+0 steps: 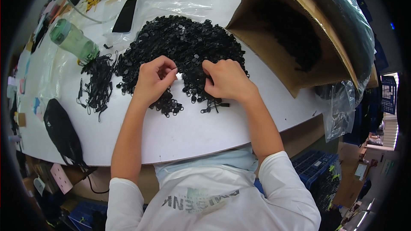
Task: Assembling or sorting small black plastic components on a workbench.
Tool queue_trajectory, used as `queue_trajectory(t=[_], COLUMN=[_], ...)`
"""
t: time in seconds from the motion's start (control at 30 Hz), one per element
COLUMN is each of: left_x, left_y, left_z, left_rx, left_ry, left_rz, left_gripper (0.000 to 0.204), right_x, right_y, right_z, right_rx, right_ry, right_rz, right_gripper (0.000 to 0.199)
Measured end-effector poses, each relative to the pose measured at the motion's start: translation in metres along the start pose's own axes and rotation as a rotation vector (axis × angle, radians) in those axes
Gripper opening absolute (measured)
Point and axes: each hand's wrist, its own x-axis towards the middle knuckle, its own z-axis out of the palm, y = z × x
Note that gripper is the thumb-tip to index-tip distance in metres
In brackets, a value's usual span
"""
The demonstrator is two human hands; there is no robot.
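A big heap of small black zipper sliders [184, 42] lies on the white table [192, 132]. My left hand [154, 79] rests at the heap's near edge, fingers curled and pinched on a small black piece. My right hand [227, 79] sits beside it, fingers bent down into the sliders, holding a small black piece. A few assembled sliders with pulls [214, 105] lie just below my right hand. A bundle of black cord pulls [99, 81] lies to the left of my left hand.
An open cardboard box [295, 30] lined with clear plastic stands at the right. A green bottle [73, 40] and a black phone [125, 15] lie at the back left. A black pouch [62, 130] sits at the table's left edge. Blue crates [317, 167] stand below.
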Motion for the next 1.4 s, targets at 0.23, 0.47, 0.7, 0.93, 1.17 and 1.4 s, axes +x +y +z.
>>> queue_trajectory(t=[0.23, 0.47, 0.7, 0.93, 1.17, 1.4], left_x=[0.000, 0.001, 0.001, 0.001, 0.000, -0.001], left_y=[0.005, 0.002, -0.001, -0.002, -0.002, -0.002], left_z=[0.001, 0.000, -0.001, 0.002, 0.003, 0.005], left_rx=[-0.087, -0.232, -0.198, -0.191, -0.183, -0.162], left_ry=[0.006, -0.017, 0.009, 0.009, 0.018, 0.008], left_rz=[-0.018, -0.077, -0.074, -0.062, -0.064, -0.049], left_gripper=[0.005, 0.004, 0.006, 0.007, 0.006, 0.006], right_x=[-0.003, 0.001, 0.005, 0.007, 0.011, 0.008], right_y=[0.005, 0.017, 0.024, 0.023, 0.018, 0.024], right_z=[-0.008, 0.003, 0.011, 0.015, 0.011, 0.012], right_rx=[0.005, 0.071, 0.876, 1.437, 1.508, 1.488], right_ry=[-0.168, 0.049, 0.390, 0.315, 0.443, 0.318], right_rz=[0.029, -0.042, -0.066, 0.028, 0.022, 0.050], right_gripper=[0.048, 0.026, 0.031, 0.040, 0.033, 0.029])
